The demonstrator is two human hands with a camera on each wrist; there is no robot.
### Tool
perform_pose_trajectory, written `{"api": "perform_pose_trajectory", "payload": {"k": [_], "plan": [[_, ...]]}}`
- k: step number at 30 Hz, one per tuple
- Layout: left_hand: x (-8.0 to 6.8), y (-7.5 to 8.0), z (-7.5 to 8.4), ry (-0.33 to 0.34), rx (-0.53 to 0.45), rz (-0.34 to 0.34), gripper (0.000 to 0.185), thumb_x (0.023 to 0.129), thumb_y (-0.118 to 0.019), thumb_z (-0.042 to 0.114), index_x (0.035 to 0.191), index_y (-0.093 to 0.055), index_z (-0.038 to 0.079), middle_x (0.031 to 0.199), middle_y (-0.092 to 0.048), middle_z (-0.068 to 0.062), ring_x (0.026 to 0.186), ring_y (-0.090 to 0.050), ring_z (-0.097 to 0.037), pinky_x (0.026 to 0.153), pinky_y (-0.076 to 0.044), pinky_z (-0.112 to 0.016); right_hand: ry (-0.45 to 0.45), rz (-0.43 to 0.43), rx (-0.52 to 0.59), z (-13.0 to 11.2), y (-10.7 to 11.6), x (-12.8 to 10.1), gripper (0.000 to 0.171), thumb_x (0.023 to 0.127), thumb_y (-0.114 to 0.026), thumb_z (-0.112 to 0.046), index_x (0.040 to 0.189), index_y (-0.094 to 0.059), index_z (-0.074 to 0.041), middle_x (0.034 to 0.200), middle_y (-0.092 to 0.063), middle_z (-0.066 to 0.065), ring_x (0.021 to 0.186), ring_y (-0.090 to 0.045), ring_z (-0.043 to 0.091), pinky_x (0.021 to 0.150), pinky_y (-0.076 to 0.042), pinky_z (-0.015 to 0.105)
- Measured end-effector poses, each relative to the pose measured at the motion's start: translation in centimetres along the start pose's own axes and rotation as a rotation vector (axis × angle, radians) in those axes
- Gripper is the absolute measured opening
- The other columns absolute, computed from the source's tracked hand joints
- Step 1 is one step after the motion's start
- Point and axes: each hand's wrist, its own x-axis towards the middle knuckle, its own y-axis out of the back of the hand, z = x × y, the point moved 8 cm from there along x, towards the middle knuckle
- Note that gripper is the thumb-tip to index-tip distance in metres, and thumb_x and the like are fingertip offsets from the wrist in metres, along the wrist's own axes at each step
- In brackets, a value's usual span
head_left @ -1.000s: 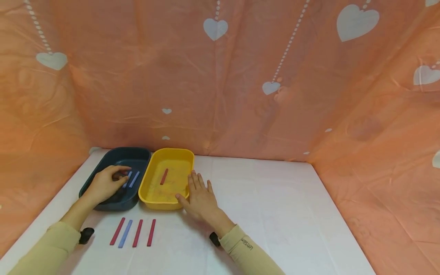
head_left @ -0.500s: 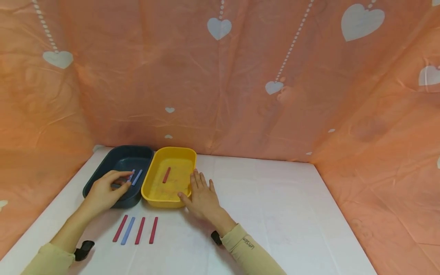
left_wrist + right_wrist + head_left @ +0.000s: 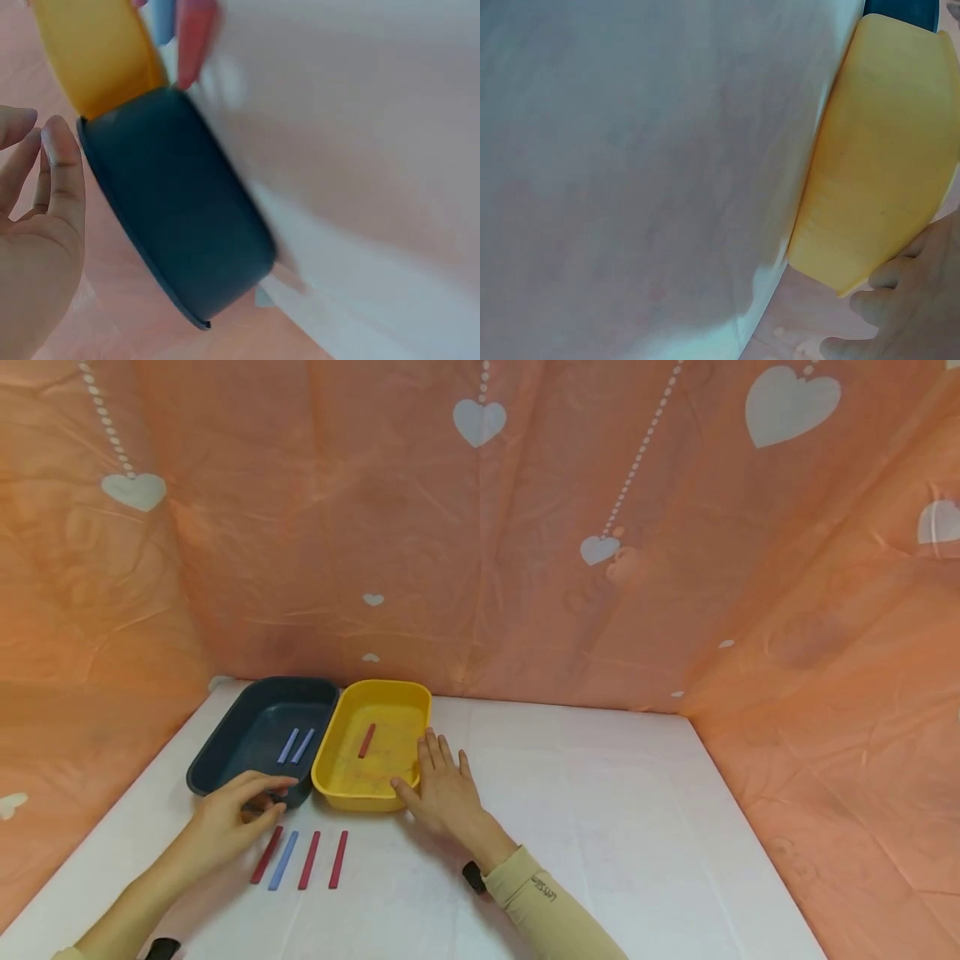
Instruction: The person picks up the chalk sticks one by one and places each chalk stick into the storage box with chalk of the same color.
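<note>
Head view: the left hand (image 3: 225,820) has drawn back out of the dark blue tray (image 3: 225,752), leaving two blue sticks (image 3: 296,746) inside. Its grip, loosely curled and empty, now hovers beside the red stick (image 3: 266,855) that starts the bench row, likely next.

Left wrist view: fingers (image 3: 64,169) hold nothing.

Right wrist view: the right hand (image 3: 915,300) rests flat against the yellow tray (image 3: 877,157).

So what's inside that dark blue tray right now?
Inside the dark blue tray lie two light blue sticks, side by side on its floor. The near wall and the left hand in front cover the closest strip of the floor, so anything there cannot be seen.
</note>
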Motion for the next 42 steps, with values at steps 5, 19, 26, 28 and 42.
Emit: {"api": "perform_pose_trajectory", "payload": {"k": [5,19,26,28,42], "plan": [[-1.5,-0.7,-0.1,-0.029,0.023,-0.018,0.039,0.081,-0.083,-0.006,0.117,-0.074,0.006,0.100,-0.063,-0.001,0.078,-0.054,0.000,0.066,-0.054,-0.019,-0.010,-0.016,0.005,0.0,0.0,0.0,0.085,0.106,-0.034,-0.064,0.166,-0.018,-0.004,0.174,-0.011,0.010,0.160,-0.015,0.028,0.126,-0.015,0.056],[-2.8,-3.2,-1.9,0.094,0.056,-0.182,0.035,0.085,-0.078,0.001,0.120,-0.072,0.000,0.089,-0.050,0.001,0.068,-0.046,-0.002,0.058,-0.047,-0.022,-0.020,-0.018,0.016,0.1,0.0,0.0,0.086,0.106,-0.035,-0.064,0.166,-0.020,-0.005,0.174,-0.013,0.010,0.160,-0.015,0.028,0.126,-0.015,0.055],[-2.6,-3.8,-2.6,0.152,0.112,-0.257,0.037,0.088,-0.078,0.005,0.123,-0.071,-0.002,0.091,-0.049,-0.001,0.076,-0.048,-0.009,0.061,-0.045,-0.022,-0.008,-0.002,0.002,0.1,-0.1,0.0,0.085,0.106,-0.035,-0.063,0.165,-0.021,-0.004,0.174,-0.012,0.010,0.159,-0.016,0.027,0.126,-0.017,0.056],[-2.5,-3.9,-2.9,0.175,0.119,-0.281,0.038,0.089,-0.077,0.005,0.125,-0.070,-0.003,0.093,-0.049,-0.002,0.079,-0.049,-0.013,0.061,-0.045,-0.022,-0.009,-0.003,0.000,0.2,-0.2,0.0,0.085,0.106,-0.035,-0.064,0.165,-0.020,-0.005,0.174,-0.011,0.009,0.159,-0.016,0.027,0.126,-0.017,0.055],[-2.3,-3.8,-3.5,0.178,0.149,-0.287,0.035,0.087,-0.076,0.000,0.120,-0.069,-0.010,0.091,-0.050,-0.005,0.080,-0.050,-0.018,0.062,-0.045,-0.024,-0.008,0.001,-0.002,0.2,-0.2,0.0,0.087,0.106,-0.036,-0.064,0.165,-0.019,-0.004,0.174,-0.013,0.010,0.159,-0.018,0.027,0.125,-0.019,0.056]]}}
